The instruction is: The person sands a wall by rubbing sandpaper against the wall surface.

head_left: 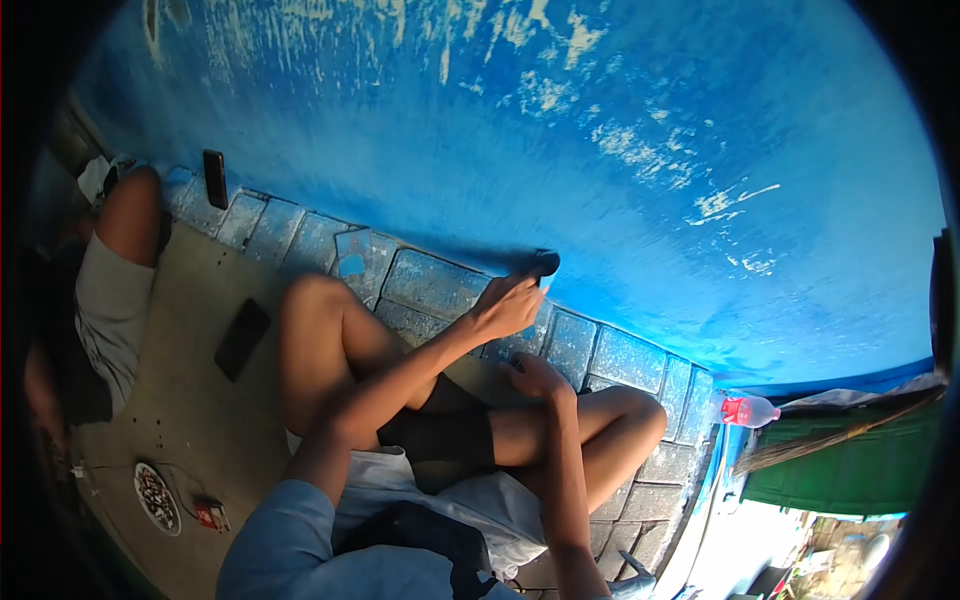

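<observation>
My left hand (508,306) is closed around a small dark object with a rounded end (547,264), held against the foot of a blue wall (430,150). Its exact kind cannot be made out. White patches show through the wall's paint. My right hand (540,378) hangs loosely over my crossed lower legs, its fingers slightly bent and apart with nothing visible in them. Below the wall runs a row of grey paving blocks (435,285), speckled with paint. A pale blue flake (351,264) lies on the blocks, left of my left hand.
Another person's bent leg (130,215) is at the left. A phone (215,180) leans on the wall; a dark flat phone-like item (242,338) lies on the mat (190,300). Nearby are a plate of butts (140,480) and a small red pack (212,515). Right: bottle (748,411), broom (830,440).
</observation>
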Available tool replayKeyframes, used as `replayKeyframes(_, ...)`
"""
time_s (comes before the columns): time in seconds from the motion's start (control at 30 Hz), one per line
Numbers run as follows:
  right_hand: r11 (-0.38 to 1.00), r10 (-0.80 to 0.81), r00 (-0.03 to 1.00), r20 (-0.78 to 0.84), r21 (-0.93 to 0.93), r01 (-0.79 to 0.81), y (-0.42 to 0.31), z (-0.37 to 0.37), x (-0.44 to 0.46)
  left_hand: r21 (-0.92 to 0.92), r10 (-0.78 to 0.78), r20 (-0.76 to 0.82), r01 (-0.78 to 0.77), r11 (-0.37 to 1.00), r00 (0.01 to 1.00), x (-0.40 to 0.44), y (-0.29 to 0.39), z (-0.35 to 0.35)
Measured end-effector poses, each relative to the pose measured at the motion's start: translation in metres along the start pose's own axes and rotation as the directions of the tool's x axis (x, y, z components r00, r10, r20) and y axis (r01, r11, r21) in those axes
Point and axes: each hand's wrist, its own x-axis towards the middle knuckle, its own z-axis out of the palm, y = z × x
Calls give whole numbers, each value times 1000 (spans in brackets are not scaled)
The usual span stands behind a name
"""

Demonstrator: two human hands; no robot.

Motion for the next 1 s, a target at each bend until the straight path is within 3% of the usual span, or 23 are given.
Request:
replayKeyframes(0.03,1000,10,1000,-16,-2,-10,0,1,-2,-8,28,-22,-29,1000,999,-1,7,-9)
replayKeyframes(0.07,1000,20,999,-35,-7,-20,1,-1,-3,2,-87,150,88,996,985,-5,11,-21)
replayKeyframes(0.1,1000,20,999,-31,-20,-21,2,-2,-5,-3,-92,139,93,996,986,-2,9,-18)
replayKeyframes(0.2,998,51,999,-7,30,-51,3,-1,-10,-134,-59,-33,54,990,998,17,17,-26)
replayKeyframes(0.3,998,53,997,-53,34,-51,0,0,-12,-127,-65,-110,50,991,992,42,61,-77)
replayKeyframes(0.37,999,50,998,-32,10,-50,-5,-5,-11,-80,-73,-88,66,995,993,39,45,-68)
replayKeyframes(0.43,997,68,998,-4,41,-68,-6,-8,-8,80,22,-151,-10,997,988,29,44,-70)
replayKeyframes(0.5,996,78,996,38,49,-80,-9,-7,-6,85,10,-139,2,996,990,12,25,-59)
replayKeyframes(0.57,995,76,996,40,58,-79,-7,-8,-7,125,-72,-1,71,990,997,-4,6,-44)
replayKeyframes(0.6,996,76,996,53,39,-78,-4,-7,-9,93,-4,-109,14,996,994,-9,-17,-19)
replayKeyframes(0.73,999,54,998,-34,-4,-54,-1,-1,-11,-96,-43,-166,27,995,985,29,42,-71)
replayKeyframes(0.8,998,56,997,-50,9,-56,-8,-5,-14,-65,-48,-141,40,997,989,33,49,-79)
replayKeyframes(0.9,990,116,991,74,75,-121,-18,-16,-15,-22,-58,-159,55,998,986,26,40,-65)
replayKeyframes(1.0,994,98,994,50,32,-100,-18,-13,-9,89,-118,-15,119,989,993,8,24,-56)
